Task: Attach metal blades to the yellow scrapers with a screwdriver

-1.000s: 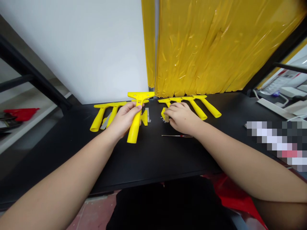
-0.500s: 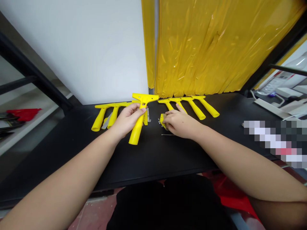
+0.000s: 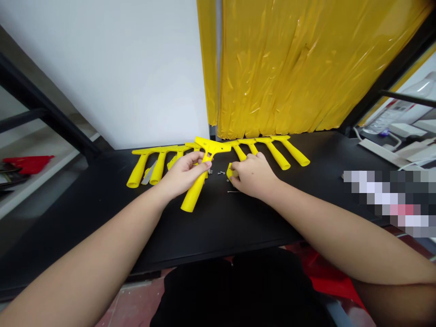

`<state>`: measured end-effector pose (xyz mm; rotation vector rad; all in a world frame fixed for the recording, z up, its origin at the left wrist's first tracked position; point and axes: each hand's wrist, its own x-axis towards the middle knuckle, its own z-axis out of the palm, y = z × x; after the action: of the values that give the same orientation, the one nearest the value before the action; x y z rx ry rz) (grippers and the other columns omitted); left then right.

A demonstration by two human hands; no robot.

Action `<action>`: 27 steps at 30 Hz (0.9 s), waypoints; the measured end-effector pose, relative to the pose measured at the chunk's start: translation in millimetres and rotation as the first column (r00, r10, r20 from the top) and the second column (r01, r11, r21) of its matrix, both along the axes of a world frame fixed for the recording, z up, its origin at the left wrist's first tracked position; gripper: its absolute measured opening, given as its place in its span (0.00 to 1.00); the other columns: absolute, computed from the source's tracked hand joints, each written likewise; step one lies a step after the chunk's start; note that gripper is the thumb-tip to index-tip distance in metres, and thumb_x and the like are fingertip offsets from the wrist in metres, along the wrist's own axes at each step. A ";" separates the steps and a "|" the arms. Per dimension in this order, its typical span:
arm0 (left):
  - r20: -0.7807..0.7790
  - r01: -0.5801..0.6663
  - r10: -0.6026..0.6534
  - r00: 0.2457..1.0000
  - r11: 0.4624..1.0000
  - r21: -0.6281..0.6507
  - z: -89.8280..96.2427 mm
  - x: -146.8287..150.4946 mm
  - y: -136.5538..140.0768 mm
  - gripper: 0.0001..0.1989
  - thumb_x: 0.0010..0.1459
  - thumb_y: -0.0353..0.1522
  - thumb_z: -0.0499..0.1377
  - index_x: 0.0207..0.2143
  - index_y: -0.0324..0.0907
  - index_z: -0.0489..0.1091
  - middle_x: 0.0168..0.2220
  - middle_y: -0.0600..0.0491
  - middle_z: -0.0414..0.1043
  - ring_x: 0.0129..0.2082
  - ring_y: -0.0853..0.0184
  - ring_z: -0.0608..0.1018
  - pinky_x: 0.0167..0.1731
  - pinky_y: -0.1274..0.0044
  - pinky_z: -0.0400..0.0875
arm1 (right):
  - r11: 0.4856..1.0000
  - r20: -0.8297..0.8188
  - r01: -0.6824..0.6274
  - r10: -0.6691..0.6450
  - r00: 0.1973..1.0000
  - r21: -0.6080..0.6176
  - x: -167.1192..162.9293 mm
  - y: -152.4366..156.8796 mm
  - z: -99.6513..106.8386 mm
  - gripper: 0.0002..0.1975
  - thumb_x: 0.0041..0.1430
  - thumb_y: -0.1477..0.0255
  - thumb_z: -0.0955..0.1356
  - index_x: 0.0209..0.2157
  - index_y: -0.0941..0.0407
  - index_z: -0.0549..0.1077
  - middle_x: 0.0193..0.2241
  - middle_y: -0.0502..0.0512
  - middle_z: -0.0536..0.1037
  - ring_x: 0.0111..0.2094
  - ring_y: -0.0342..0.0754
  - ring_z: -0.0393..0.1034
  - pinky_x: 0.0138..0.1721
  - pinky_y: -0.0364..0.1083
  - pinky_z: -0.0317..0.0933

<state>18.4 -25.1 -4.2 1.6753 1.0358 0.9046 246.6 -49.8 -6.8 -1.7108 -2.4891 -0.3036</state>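
My left hand (image 3: 189, 175) is closed around a yellow plastic scraper handle (image 3: 201, 175), its T-shaped head pointing away and its round grip tilted toward me. To the right, my right hand (image 3: 254, 175) has its fingers curled on a small yellow plate (image 3: 230, 172) at the tabletop; the fingers hide most of it. Several small screws (image 3: 221, 172) lie between the hands. A thin metal rod (image 3: 233, 191) rests just below my right hand. Behind my left hand, further handles and a metal blade (image 3: 150, 173) are partly covered.
More yellow scraper handles lie in a left row (image 3: 138, 170) and a right row (image 3: 279, 154) along the back of the black table (image 3: 218, 227). A white panel (image 3: 136, 68) and yellow plastic-wrapped stack (image 3: 289, 68) stand behind. A clear bottle (image 3: 398, 106) lies at right.
The handle in my left hand has tilted, its head moving right and slightly down. My right hand's fingers have curled in more on the small yellow plate. The view has shifted slightly.
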 end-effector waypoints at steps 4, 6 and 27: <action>0.011 0.016 -0.016 1.000 1.000 0.013 -0.6 0.7 0.7 0.19 0.60 0.45 0.66 0.44 0.39 0.71 0.36 0.54 0.72 0.25 0.73 0.75 0.27 0.77 0.73 | 0.998 -0.005 0.048 -0.048 0.999 -0.044 -2.2 -1.0 3.8 0.11 0.63 0.69 0.66 0.39 0.55 0.81 0.33 0.60 0.83 0.42 0.61 0.75 0.42 0.55 0.51; 0.050 0.007 -0.007 0.999 1.000 0.005 -1.3 1.2 1.0 0.20 0.59 0.44 0.67 0.46 0.41 0.68 0.35 0.55 0.73 0.25 0.72 0.75 0.26 0.77 0.72 | 0.997 -0.017 0.052 -0.054 0.998 -0.059 -2.2 -2.2 5.0 0.10 0.63 0.69 0.66 0.38 0.54 0.81 0.33 0.60 0.83 0.41 0.61 0.76 0.42 0.55 0.52; 0.029 0.007 -0.009 1.000 0.997 0.077 -2.4 -0.1 2.4 0.21 0.56 0.40 0.66 0.48 0.43 0.64 0.30 0.60 0.71 0.31 0.68 0.80 0.34 0.74 0.73 | 0.985 -0.077 0.079 -0.091 0.993 -0.154 -5.1 -0.7 8.1 0.09 0.66 0.73 0.67 0.41 0.55 0.80 0.36 0.61 0.83 0.38 0.57 0.77 0.32 0.49 0.59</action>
<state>18.2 -22.7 -6.6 1.7238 0.9849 0.9717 241.5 -50.5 1.4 -1.8484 -2.4397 -0.0490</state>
